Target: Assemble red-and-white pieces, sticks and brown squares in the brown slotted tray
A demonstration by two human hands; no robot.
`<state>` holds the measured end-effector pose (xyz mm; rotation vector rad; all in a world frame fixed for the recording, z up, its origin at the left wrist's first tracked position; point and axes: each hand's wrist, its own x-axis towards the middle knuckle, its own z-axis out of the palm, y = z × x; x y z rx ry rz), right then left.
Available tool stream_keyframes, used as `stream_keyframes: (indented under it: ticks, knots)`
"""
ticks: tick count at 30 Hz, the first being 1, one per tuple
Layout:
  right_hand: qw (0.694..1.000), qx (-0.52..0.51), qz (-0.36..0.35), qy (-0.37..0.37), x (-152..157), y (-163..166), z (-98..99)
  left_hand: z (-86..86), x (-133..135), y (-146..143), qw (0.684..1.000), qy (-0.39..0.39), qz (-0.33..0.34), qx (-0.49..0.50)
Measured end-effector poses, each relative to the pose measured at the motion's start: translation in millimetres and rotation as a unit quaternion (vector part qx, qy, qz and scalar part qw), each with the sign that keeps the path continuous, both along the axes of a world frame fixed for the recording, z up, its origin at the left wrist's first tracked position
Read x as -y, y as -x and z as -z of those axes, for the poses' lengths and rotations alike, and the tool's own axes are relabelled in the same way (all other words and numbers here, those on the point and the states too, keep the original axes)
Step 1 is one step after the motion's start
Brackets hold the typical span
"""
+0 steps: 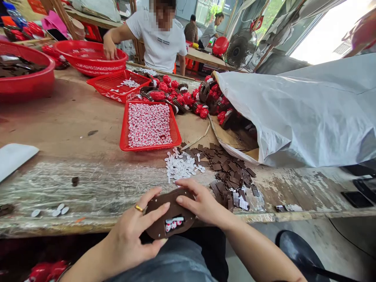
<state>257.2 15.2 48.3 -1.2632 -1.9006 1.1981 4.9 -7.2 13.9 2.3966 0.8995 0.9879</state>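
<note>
A brown plastic base (172, 212), oval and with several small pegs near its rim, is tilted in both hands just in front of the table edge. Its rectangular opening holds a few red-spotted white balls (173, 225) beside a white strip. My left hand (132, 229), with a ring on one finger, is wrapped round the left side. From the right, my right hand (202, 201) grips the upper edge, thumb lying on the face. Just beyond are a heap of white spoon-shaped pieces (180, 166) and a pile of small brown rectangular plates (232, 168).
A red tray (124, 131) of spotted balls stands ahead, another red basket (101, 89) behind it. Red-and-brown toys (167, 90) spill from a large white sack (308, 117) at right. Red basins (26, 88) stand left. Across the table, a person's hand (110, 50) reaches into one.
</note>
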Motion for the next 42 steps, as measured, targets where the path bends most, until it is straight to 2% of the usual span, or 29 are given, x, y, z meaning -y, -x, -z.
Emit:
stream_keyframes:
  ticks: [2, 4, 7, 9, 10, 12, 13, 14, 16, 19, 22, 25, 27, 28, 32, 35, 40, 42]
  knots:
    - [0.988, -0.064, 0.067, 0.127, 5, 7, 7.0, -1.1, 0, -1, 1.0, -0.026, 0.015, -0.006]
    - [0.978, -0.091, 0.081, 0.17, 8, 9, 9.4, -1.8, 0, -1, 0.999, -0.038, 0.019, -0.01]
    - [0.989, -0.053, 0.066, 0.119, 4, -12, 8.4, 0.3, 0, 4, 0.999, -0.032, 0.012, -0.024]
    - [0.991, 0.057, 0.109, 0.051, -4, -43, 9.6, 3.5, -1, 8, 1.0, -0.019, 0.0, -0.022]
    - [0.979, 0.142, 0.145, 0.012, -10, -61, 11.8, 5.1, -1, 10, 1.0, -0.012, -0.006, -0.017]
    - [0.927, 0.312, 0.199, -0.058, -25, -96, 18.6, 7.1, -3, 12, 1.0, 0.001, -0.015, -0.009]
    - [0.902, 0.372, 0.204, -0.081, -32, -110, 22.7, 7.3, -3, 12, 1.0, 0.005, -0.015, -0.008]
    - [0.887, 0.408, 0.195, -0.095, -39, -120, 26.5, 7.0, -4, 12, 1.0, 0.007, -0.014, -0.009]
    - [0.883, 0.422, 0.173, -0.113, -51, -131, 32.1, 5.3, -5, 11, 1.0, 0.004, -0.01, -0.013]
    - [0.888, 0.408, 0.164, -0.138, -56, -126, 34.4, 3.9, -5, 12, 1.0, 0.011, -0.01, -0.019]
    - [0.903, 0.35, 0.164, -0.19, -46, -111, 38.3, 5.8, -4, 16, 0.999, 0.034, -0.019, -0.011]
    - [0.93, 0.265, 0.082, -0.242, -29, -101, 50.0, 8.4, -3, 20, 0.999, 0.039, -0.022, 0.005]
    - [0.93, 0.278, 0.032, -0.239, -18, -97, 57.0, 8.9, -4, 21, 0.999, 0.036, -0.02, 0.01]
    - [0.925, 0.302, 0.031, -0.229, -13, -96, 58.5, 8.8, -5, 20, 0.999, 0.036, -0.017, 0.009]
    - [0.898, 0.393, 0.128, -0.151, -5, -81, 52.0, 6.1, -6, 14, 0.999, 0.032, -0.013, 0.006]
    - [0.877, 0.445, 0.163, -0.083, -12, -65, 46.9, 3.0, -3, 8, 0.999, 0.022, -0.023, 0.01]
    - [0.902, 0.388, 0.186, -0.033, -28, -67, 42.4, -0.5, 2, 4, 0.998, 0.035, -0.042, 0.005]
    - [0.93, 0.314, 0.182, -0.064, -26, -72, 29.9, -1.9, 2, 3, 0.997, 0.053, -0.05, 0.011]
